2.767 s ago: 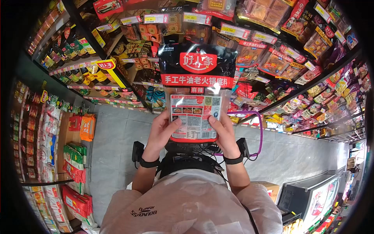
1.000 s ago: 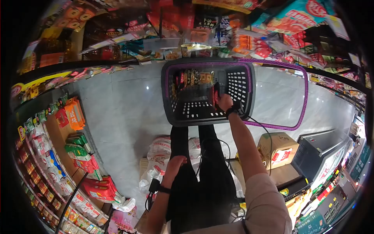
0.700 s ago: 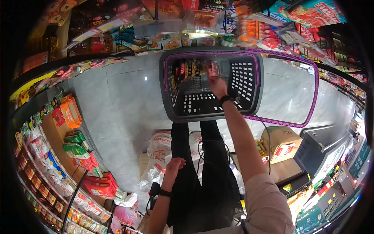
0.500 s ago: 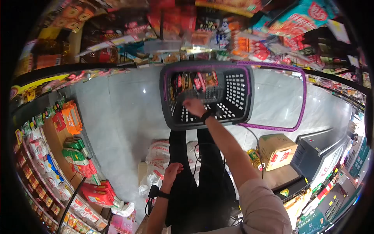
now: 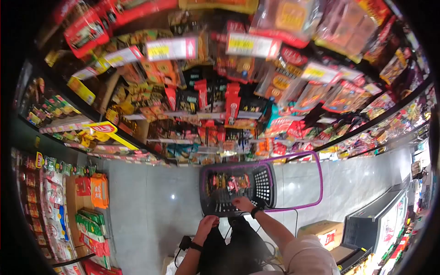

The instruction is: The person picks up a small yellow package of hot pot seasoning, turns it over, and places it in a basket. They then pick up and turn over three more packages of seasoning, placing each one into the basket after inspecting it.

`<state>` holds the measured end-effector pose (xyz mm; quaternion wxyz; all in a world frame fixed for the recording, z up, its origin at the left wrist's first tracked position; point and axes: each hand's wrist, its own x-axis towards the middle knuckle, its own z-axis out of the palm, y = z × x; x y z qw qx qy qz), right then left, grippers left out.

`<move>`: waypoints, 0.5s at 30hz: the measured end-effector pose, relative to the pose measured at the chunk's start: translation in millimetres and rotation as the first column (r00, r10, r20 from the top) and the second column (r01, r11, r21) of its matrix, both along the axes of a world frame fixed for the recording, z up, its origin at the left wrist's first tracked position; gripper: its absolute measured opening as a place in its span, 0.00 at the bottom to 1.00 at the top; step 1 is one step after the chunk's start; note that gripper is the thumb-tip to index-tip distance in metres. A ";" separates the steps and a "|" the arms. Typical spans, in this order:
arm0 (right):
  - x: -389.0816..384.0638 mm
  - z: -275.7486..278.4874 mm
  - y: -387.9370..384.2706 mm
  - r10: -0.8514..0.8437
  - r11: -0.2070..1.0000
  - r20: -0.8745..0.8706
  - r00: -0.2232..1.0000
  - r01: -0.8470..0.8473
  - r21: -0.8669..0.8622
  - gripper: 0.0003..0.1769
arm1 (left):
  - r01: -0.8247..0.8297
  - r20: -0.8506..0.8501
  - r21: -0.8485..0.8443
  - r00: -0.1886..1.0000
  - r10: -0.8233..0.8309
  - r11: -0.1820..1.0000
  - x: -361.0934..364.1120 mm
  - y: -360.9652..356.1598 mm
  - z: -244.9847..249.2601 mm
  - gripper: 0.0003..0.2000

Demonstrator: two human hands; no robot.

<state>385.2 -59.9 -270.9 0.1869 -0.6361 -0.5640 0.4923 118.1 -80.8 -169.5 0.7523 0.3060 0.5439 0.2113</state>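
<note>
A dark grey shopping basket (image 5: 270, 201) with holes in its walls stands on the floor in front of my legs. Its purple handle (image 5: 319, 181) lies folded out to the right. Several snack packets (image 5: 231, 182), black, red and gold, lie in its far part. My right hand (image 5: 243, 203) is over the basket's near side, its fingers curled, and I see nothing in it. Just outside the near left corner is my left hand (image 5: 210, 222), also with curled fingers and nothing visible in it. Each wrist wears a black band.
Shelves ahead hold hanging snack packets (image 5: 231, 103) and price tags (image 5: 172, 48). On the left, a low shelf carries orange packs (image 5: 99, 190) and green-white bags (image 5: 90, 225). A cardboard box (image 5: 327, 233) and a dark cabinet (image 5: 369, 217) stand at the right. A cable crosses near my right arm.
My view has tilted up, showing more of the shelves and putting the basket lower. My right hand has drawn back toward the basket's near rim; my left hand has come closer to the basket.
</note>
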 end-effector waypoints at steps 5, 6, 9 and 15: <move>50.7 77.6 64.9 -0.194 0.980 -0.024 0.981 0.195 0.049 0.11 | 0.044 0.097 0.140 0.994 -0.058 0.989 18.7 39.3 84.9 0.13; 55.3 100.8 81.1 -0.205 0.961 0.013 0.979 0.198 0.193 0.11 | 0.077 0.099 0.144 0.991 -0.091 0.987 17.9 47.0 83.9 0.13; 58.7 178.2 124.3 -0.357 0.775 -0.216 0.909 0.417 0.475 0.10 | 0.103 0.112 0.201 0.985 -0.127 0.974 14.7 66.1 107.5 0.13; 71.7 323.2 208.4 -0.314 0.546 -0.436 0.844 0.536 0.644 0.15 | 0.104 0.089 0.221 0.988 -0.126 0.970 -2.5 90.9 108.2 0.13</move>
